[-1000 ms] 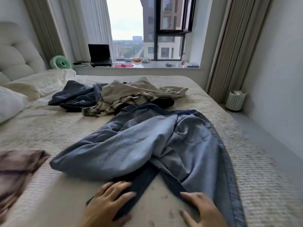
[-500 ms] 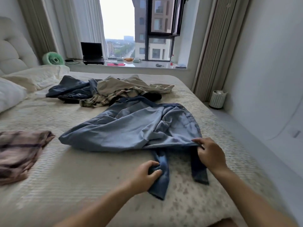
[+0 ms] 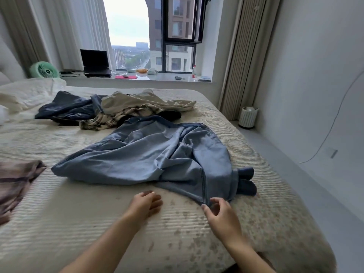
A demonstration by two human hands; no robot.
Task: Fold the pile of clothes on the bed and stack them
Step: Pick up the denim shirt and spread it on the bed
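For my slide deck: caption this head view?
Both hands reach toward light blue jeans on the bed.

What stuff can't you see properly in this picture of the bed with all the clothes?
Head view:
- Plaid garment: cut off by the left edge.
- Black garment: mostly buried under the beige garment and the denim jeans.
- Left hand: motion-blurred, so finger pose is unclear.
- Right hand: whether it grips the jeans' hem cannot be told.
- Small items on the windowsill: too small to identify.

A green fan point(image 3: 45, 70) and an open laptop point(image 3: 96, 63) stand on the windowsill point(image 3: 163, 77). A bottle point(image 3: 194, 71) stands there too. A small white bin point(image 3: 248, 117) sits on the floor.
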